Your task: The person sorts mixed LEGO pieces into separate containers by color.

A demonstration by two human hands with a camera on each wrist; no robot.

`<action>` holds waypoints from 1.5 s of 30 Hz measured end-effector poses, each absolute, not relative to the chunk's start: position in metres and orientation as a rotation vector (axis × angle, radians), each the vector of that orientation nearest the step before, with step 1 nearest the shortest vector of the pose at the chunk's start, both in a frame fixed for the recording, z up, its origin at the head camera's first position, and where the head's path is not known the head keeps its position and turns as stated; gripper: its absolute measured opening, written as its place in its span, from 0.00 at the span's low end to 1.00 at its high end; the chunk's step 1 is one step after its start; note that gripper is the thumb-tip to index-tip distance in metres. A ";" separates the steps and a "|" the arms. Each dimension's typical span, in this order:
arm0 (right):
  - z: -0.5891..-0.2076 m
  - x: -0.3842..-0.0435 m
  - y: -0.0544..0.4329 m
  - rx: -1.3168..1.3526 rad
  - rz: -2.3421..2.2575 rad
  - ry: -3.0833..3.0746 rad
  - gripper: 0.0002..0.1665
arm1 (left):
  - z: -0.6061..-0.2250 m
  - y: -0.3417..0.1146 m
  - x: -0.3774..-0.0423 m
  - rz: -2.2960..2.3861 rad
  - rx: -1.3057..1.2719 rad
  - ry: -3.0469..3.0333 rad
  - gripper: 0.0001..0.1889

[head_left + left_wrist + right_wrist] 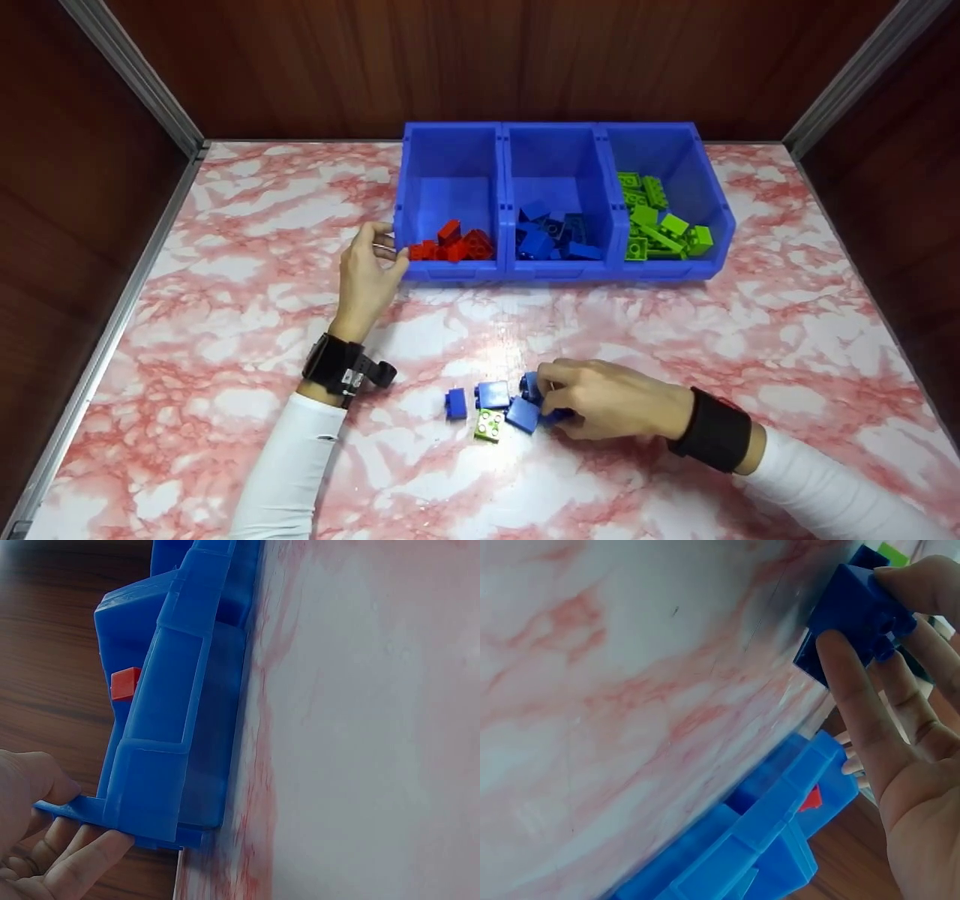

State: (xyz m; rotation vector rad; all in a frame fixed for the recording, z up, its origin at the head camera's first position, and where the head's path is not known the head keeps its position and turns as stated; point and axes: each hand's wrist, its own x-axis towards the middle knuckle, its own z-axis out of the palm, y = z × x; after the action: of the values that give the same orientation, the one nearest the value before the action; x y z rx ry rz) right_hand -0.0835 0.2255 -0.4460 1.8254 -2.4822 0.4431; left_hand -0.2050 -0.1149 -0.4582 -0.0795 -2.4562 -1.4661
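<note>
My left hand [367,274] grips the left end of a blue three-compartment bin [454,274], thumb over the rim and fingers outside; the left wrist view shows this too. In the head view my right hand [611,399] is low over the table among loose bricks. It pinches a blue toy brick [847,604] between thumb and fingers in the right wrist view. Left of that hand lie a small blue brick [457,403], two other blue bricks [493,394] and a green brick [489,425]. Fingers partly hide more blue pieces.
Red bricks [450,244] lie in the bin's left compartment, blue bricks [536,241] in the middle one and green bricks [660,229] in the right one. Wooden walls [480,67] stand behind and at both sides of the marbled table [247,225].
</note>
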 end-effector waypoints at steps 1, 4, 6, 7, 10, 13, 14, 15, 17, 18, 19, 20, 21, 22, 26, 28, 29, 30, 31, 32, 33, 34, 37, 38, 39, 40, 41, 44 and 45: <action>-0.444 -0.084 0.226 1.821 0.452 -2.485 0.11 | -0.458 -0.115 -0.205 -1.467 -0.080 -2.458 0.19; -0.438 -0.086 0.228 1.803 0.476 -2.485 0.12 | -0.458 -0.115 -0.205 -1.462 -0.080 -2.464 0.19; -0.433 -0.089 0.230 1.791 0.490 -2.477 0.13 | -0.457 -0.115 -0.205 -1.461 -0.081 -2.466 0.19; -0.429 -0.091 0.230 1.784 0.495 -2.468 0.14 | -0.457 -0.115 -0.205 -1.459 -0.080 -2.467 0.19; -0.419 -0.099 0.233 1.760 0.514 -2.445 0.14 | -0.457 -0.115 -0.205 -1.459 -0.081 -2.465 0.19; -0.407 -0.109 0.235 1.723 0.552 -2.451 0.14 | -0.457 -0.115 -0.205 -1.466 -0.075 -2.462 0.19; -0.402 -0.113 0.236 1.708 0.560 -2.455 0.14 | -0.458 -0.115 -0.205 -1.470 -0.074 -2.460 0.19; -0.398 -0.117 0.237 1.691 0.581 -2.466 0.14 | -0.458 -0.115 -0.205 -1.473 -0.072 -2.458 0.19; -0.389 -0.127 0.239 1.663 0.605 -2.485 0.12 | -0.459 -0.115 -0.205 -1.480 -0.065 -2.457 0.19; -0.384 -0.132 0.240 1.647 0.617 -2.498 0.12 | -0.459 -0.115 -0.205 -1.481 -0.064 -2.457 0.19; -0.379 -0.137 0.240 1.635 0.619 -2.506 0.12 | -0.459 -0.115 -0.205 -1.481 -0.063 -2.457 0.19; -0.375 -0.142 0.241 1.623 0.616 -2.510 0.12 | -0.459 -0.115 -0.205 -1.478 -0.064 -2.457 0.18; -0.371 -0.147 0.241 1.610 0.620 -2.523 0.12 | -0.459 -0.115 -0.204 -1.474 -0.067 -2.457 0.18; -0.367 -0.152 0.241 1.597 0.605 -2.533 0.13 | -0.458 -0.115 -0.204 -1.471 -0.069 -2.457 0.18; -0.353 -0.174 0.240 1.505 0.544 -2.588 0.13 | -0.458 -0.115 -0.204 -1.465 -0.082 -2.456 0.19; -0.348 -0.186 0.239 1.444 0.508 -2.621 0.13 | -0.457 -0.115 -0.204 -1.468 -0.083 -2.457 0.19; -0.347 -0.192 0.239 1.410 0.495 -2.638 0.12 | -0.457 -0.115 -0.204 -1.471 -0.082 -2.457 0.19; -0.346 -0.198 0.239 1.376 0.481 -2.656 0.12 | -0.457 -0.115 -0.204 -1.474 -0.082 -2.457 0.19; -0.346 -0.204 0.238 1.344 0.472 -2.678 0.12 | -0.457 -0.115 -0.204 -1.474 -0.079 -2.457 0.19; -0.347 -0.210 0.238 1.308 0.468 -2.702 0.12 | -0.457 -0.115 -0.204 -1.470 -0.076 -2.459 0.19; -0.348 -0.216 0.238 1.273 0.464 -2.728 0.12 | -0.457 -0.115 -0.204 -1.467 -0.073 -2.460 0.19; -0.350 -0.221 0.238 1.245 0.463 -2.752 0.12 | -0.457 -0.115 -0.205 -1.465 -0.071 -2.463 0.19; -0.357 -0.235 0.237 1.185 0.455 -2.822 0.12 | -0.458 -0.115 -0.205 -1.463 -0.071 -2.466 0.19; -0.360 -0.238 0.236 1.173 0.449 -2.838 0.12 | -0.458 -0.115 -0.205 -1.464 -0.073 -2.467 0.19; -0.363 -0.242 0.236 1.165 0.437 -2.848 0.12 | -0.458 -0.115 -0.205 -1.468 -0.074 -2.466 0.19; -0.366 -0.245 0.235 1.158 0.427 -2.855 0.12 | -0.458 -0.115 -0.205 -1.472 -0.075 -2.464 0.19; -0.368 -0.248 0.235 1.151 0.416 -2.862 0.12 | -0.457 -0.115 -0.205 -1.474 -0.076 -2.463 0.19; -0.374 -0.254 0.233 1.123 0.385 -2.891 0.12 | -0.457 -0.114 -0.204 -1.474 -0.067 -2.465 0.19; -0.376 -0.256 0.232 1.111 0.377 -2.905 0.13 | -0.457 -0.114 -0.204 -1.473 -0.063 -2.466 0.19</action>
State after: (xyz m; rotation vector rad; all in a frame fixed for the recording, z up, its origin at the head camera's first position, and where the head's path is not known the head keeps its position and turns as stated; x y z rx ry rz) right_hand -0.2558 0.2320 -0.3762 1.1112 -2.9054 0.3775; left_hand -0.2043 -0.1141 -0.4569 -0.0630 -2.4657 -1.4727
